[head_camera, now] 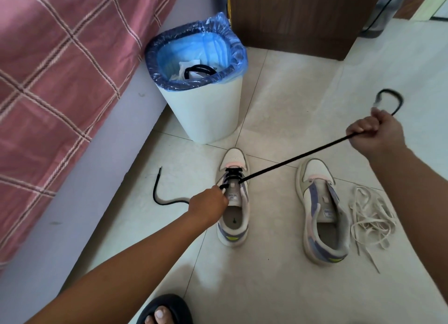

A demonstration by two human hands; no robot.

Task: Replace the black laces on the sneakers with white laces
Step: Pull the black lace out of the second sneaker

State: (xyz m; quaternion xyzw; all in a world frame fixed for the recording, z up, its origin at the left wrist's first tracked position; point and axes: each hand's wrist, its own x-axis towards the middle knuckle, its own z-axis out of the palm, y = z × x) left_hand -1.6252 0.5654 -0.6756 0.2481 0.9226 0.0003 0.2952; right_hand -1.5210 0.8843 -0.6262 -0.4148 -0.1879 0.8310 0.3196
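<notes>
Two white, purple and pink sneakers stand on the tiled floor. The left sneaker (234, 214) still has a black lace (298, 157) crossed through its front eyelets. My left hand (209, 203) pinches that lace at the shoe's left eyelets. My right hand (377, 132) grips the lace's other end, pulled taut up and to the right, its tip curling above my fist. The lace's loose left end lies on the floor behind my left hand. The right sneaker (320, 217) has no lace. A heap of white laces (371, 219) lies just right of it.
A white bin (206, 112) with a blue liner stands behind the left sneaker, with another black lace (196, 70) and paper inside. A bed with a pink checked cover (55, 81) fills the left. A brown cabinet (303, 15) stands at the back. My sandalled foot (164, 311) shows at the bottom.
</notes>
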